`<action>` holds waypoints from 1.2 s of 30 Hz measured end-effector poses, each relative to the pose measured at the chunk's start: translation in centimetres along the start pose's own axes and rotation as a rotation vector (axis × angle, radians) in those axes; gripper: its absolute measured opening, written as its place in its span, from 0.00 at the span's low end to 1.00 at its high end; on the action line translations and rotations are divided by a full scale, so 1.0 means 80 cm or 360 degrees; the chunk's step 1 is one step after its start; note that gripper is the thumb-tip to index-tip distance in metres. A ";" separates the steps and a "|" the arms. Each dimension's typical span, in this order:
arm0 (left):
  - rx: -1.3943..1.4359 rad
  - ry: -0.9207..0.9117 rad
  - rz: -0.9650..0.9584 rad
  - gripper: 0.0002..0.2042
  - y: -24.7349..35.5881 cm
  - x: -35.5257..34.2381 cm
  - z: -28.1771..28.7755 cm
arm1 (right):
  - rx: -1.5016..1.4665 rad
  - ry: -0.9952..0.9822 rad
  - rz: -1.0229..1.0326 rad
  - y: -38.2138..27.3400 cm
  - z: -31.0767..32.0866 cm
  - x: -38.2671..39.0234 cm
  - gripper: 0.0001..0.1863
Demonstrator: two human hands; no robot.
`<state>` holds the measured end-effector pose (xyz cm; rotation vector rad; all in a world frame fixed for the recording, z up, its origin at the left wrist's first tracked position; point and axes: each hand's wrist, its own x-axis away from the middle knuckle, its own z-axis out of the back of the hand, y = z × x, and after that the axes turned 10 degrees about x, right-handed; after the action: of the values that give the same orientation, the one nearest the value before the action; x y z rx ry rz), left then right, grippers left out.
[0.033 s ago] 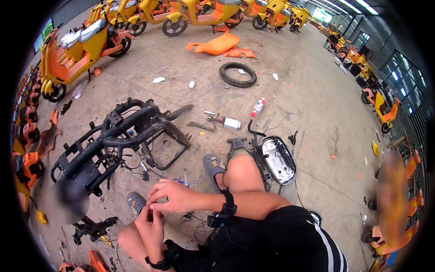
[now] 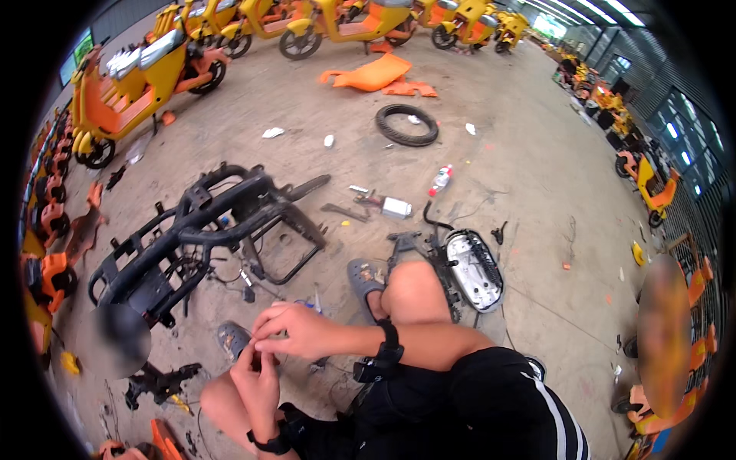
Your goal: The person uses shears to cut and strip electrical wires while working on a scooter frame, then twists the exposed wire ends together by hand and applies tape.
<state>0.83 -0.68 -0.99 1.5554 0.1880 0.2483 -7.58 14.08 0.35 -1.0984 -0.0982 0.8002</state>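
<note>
at the far left, orange scooter body parts (image 2: 47, 253) line the edge of the concrete floor (image 2: 537, 176). a yellow and orange scooter (image 2: 138, 80) stands at upper left, and a row of yellow scooters (image 2: 345, 19) runs along the top. a stripped black scooter frame (image 2: 199, 230) lies on the floor left of centre, with loose wires trailing beneath it.

low in the view, the left hand (image 2: 257, 379) points upward with fingers pinched at the tips; the right hand (image 2: 295, 330) sits just above it, fingers curled down to meet them. both hands pinch a small item between the fingertips; it is too small to identify. it sits in front of the knees, just right of the frame. each wrist wears a black band.

a grey sandal (image 2: 364, 280) is on the floor ahead of the bent knee. right of it lies an open black housing (image 2: 474, 270) with a pale inner face, its contents unclear. beyond it lie a small bottle (image 2: 440, 180), a black tyre (image 2: 407, 125) and an orange panel (image 2: 376, 74). more scooters (image 2: 652, 188) stand along the windowed wall at right.
</note>
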 end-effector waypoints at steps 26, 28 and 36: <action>0.1595 -0.0084 -0.0010 0.06 0.000 -0.001 -0.025 | -0.2031 0.0224 -0.0766 -0.038 -0.022 0.001 0.12; 0.1596 -0.0013 -0.0010 0.05 0.000 -0.003 -0.029 | -0.2049 0.0251 -0.0758 -0.035 -0.023 0.001 0.12; 0.1606 0.0200 0.0025 0.05 -0.004 -0.010 -0.036 | -0.2106 0.0296 -0.0848 -0.029 -0.024 -0.009 0.12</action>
<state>-0.74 1.85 -1.35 2.5421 0.4438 0.2798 -5.97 11.70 1.57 -2.2394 -0.8107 0.0464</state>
